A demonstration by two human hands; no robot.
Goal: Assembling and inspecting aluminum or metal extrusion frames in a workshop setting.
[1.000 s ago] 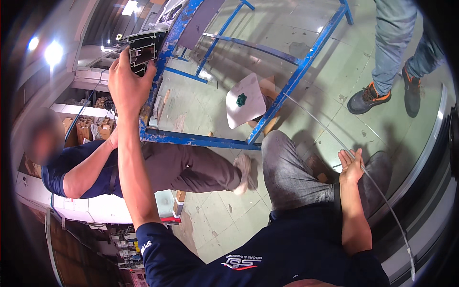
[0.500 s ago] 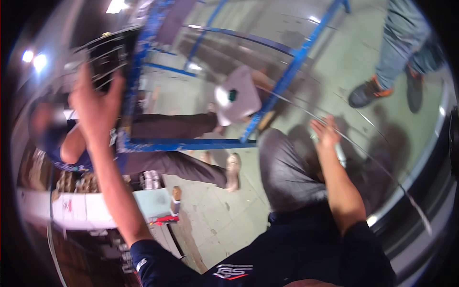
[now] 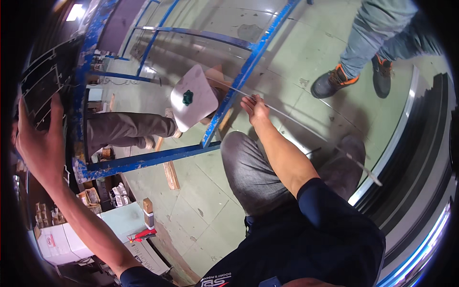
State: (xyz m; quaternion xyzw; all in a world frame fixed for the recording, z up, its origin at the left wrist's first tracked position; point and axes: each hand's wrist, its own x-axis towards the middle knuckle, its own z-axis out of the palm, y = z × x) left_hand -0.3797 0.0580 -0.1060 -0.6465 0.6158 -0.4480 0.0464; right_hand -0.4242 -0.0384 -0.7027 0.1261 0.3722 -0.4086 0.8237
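At the far left my left hand (image 3: 40, 148) has its thumb and fingers on either side of a black metal profile (image 3: 43, 71), with its hollow end facing me. Some of those fingertips are hidden. The profile lies beside a chipped blue metal frame (image 3: 153, 158). Right of this frame, my right hand (image 3: 256, 109) has half-curled fingers around a thin pale strip (image 3: 296, 119). The strip slants from behind the frame down to the right and ends in a whitish tip. My right forearm reaches over my knee.
A white stool seat with a green knob (image 3: 187, 97) stands beyond the frame. One person's dark trousers (image 3: 129, 129) show at the left, another's work shoe (image 3: 334, 81) at the upper right. Long dark profiles (image 3: 411, 158) lie at the right. A pale cabinet (image 3: 119, 220) stands lower left.
My view has swung to the right, so the frame, stool and people sit further left. My right hand's fingers have curled more. Both hands stay by the same things.
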